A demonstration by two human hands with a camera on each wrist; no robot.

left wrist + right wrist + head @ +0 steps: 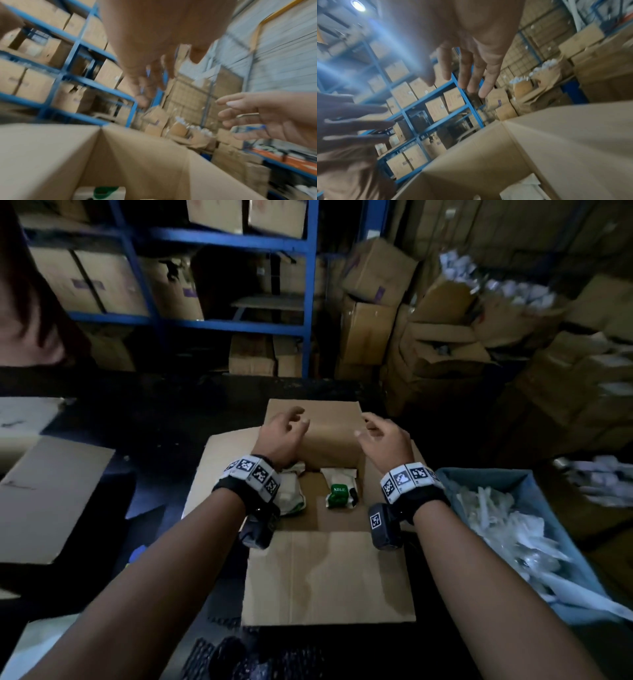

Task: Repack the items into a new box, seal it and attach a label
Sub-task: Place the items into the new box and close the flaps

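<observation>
An open brown cardboard box [329, 577] stands on the dark table in front of me, its flaps spread outward. Inside lie a white packet [291, 491] and a white packet with a green label [339, 493]. Both hands hover above the far flap [329, 422]. My left hand [284, 433] has loose, spread fingers and holds nothing. My right hand [383, 436] is likewise relaxed and empty. In the left wrist view the box wall [137, 155] lies below the left hand [154, 56]. The right wrist view shows the right hand's straight fingers [481, 75] above the box [556, 142].
A blue bin [520, 542] of clear plastic packets stands right of the box. A flat cardboard sheet [44, 501] lies at the left. Blue shelving [219, 323] with cartons and stacked boxes [445, 337] fill the background behind the table.
</observation>
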